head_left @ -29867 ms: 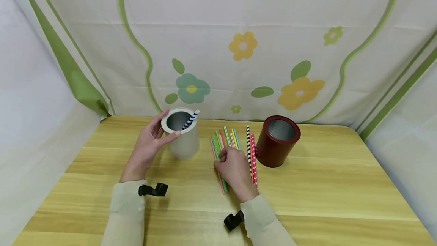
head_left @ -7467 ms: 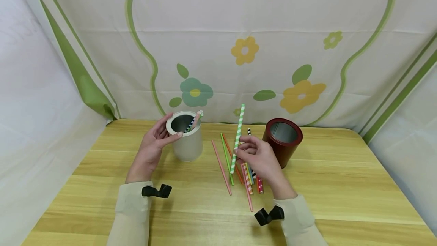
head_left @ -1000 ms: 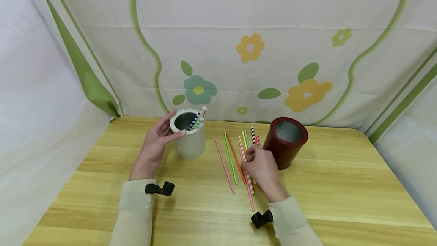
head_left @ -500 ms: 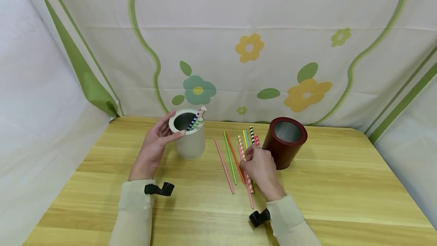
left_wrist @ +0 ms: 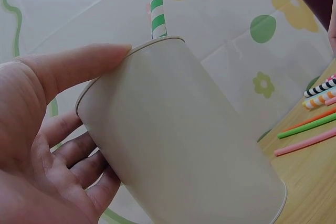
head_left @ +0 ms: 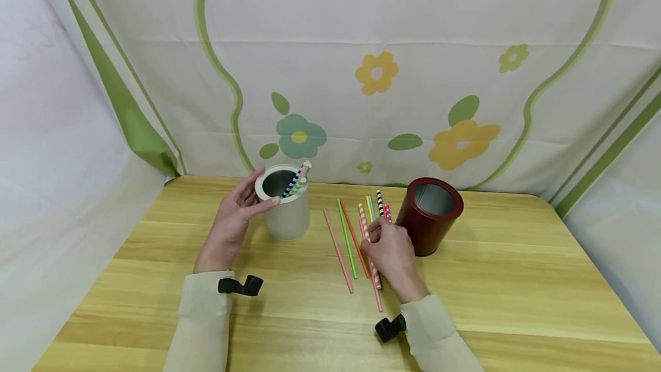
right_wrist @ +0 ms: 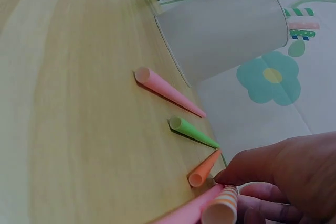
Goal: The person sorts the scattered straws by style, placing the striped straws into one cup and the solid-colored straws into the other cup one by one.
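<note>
My left hand (head_left: pixel 227 225) grips the upright off-white can (head_left: pixel 288 220), thumb at the rim and fingers round its far side. Striped and dotted paper straws lean in the can; a green-and-white one (left_wrist: pixel 158 17) stands out of it in the left wrist view. On the table to the right, my right hand (head_left: pixel 393 248) pinches an orange-and-white striped straw (right_wrist: pixel 220 211) between thumb and fingers. A plain pink straw (head_left: pixel 379 303) lies against it, partly under the hand. Yellow, blue, black-and-white (head_left: pixel 380 202) and pink dotted (head_left: pixel 388 213) straws are partly hidden behind that hand.
A dark red can (head_left: pixel 426 231), tilted in this view, stands just right of my right hand. Between the hands lie a pink straw (head_left: pixel 338 250), a lime green straw (head_left: pixel 348 240) and an orange straw (head_left: pixel 355 239), side by side. A flowered curtain (head_left: pixel 330 73) borders the table's back edge.
Over the last second the striped straw and the pink one beside it have slid slightly away from me with my right hand. Earlier, that hand held a green-and-white straw, now in the off-white can.
</note>
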Tool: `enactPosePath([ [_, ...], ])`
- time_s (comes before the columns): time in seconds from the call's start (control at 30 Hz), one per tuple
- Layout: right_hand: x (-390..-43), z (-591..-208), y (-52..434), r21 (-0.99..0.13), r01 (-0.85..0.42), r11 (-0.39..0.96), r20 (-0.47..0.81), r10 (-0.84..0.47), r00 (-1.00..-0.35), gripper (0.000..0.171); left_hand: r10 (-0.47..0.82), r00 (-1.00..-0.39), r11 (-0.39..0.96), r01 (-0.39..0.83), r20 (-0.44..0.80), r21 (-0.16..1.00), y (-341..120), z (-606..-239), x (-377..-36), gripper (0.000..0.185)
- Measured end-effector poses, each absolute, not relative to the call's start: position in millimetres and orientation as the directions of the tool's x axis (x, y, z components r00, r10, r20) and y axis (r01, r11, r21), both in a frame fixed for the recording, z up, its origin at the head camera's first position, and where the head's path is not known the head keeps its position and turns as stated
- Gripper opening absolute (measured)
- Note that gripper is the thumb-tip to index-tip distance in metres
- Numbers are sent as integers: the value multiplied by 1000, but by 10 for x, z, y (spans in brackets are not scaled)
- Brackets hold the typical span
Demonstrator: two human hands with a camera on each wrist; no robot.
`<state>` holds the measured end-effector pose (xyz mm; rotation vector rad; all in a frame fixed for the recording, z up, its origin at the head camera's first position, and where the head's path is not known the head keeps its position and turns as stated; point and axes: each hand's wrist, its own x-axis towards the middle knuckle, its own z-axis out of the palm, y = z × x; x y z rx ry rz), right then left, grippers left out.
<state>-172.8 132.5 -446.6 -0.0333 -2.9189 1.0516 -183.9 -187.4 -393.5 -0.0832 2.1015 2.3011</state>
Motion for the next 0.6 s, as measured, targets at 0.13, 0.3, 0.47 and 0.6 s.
enactPosePath([
  [0.13, -1733, -4477, 1322, -641, 7, 768, 38, 41, -998, 23, -18, -998, -86, -51, -53, 995, -1869, -3933, -1837, 83],
  [0.3, -1740, -4486, 1321, -641, 7, 768, 37, 41, -998, 23, -21, -998, -82, -51, -53, 995, -1861, -3928, -1833, 83],
  [0.47, -1742, -4485, 1314, -637, 3, 771, 46, 42, -998, 22, -19, -998, -81, -51, -53, 995, -1861, -3925, -1829, 82],
  [0.6, -1741, -4480, 1309, -640, 0, 768, 51, 42, -998, 22, -17, -999, -79, -50, -51, 996, -1859, -3923, -1825, 83],
])
